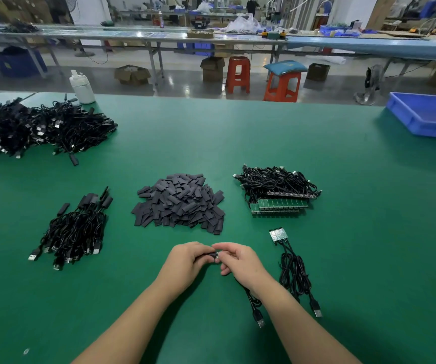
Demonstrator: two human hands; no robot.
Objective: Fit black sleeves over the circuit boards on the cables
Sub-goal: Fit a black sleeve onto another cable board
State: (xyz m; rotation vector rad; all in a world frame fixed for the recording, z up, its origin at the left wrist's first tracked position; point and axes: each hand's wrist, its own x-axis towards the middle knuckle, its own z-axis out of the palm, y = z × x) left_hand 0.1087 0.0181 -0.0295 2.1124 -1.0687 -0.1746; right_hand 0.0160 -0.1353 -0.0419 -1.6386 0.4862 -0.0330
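Over the green desk point(238, 143), the left hand point(185, 261) pinches a black sleeve point(213, 255), while the right hand point(238, 258) has its grip closed on the cable point(253, 303) end.

No readable text, label or number anywhere.

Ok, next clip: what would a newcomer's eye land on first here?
Probably the two hands meeting at the near centre of the green table, the left hand and right hand pinching a small black piece between them. Just beyond sits the heap of black sleeves, with cable bundles to its left and green circuit boards to its right.
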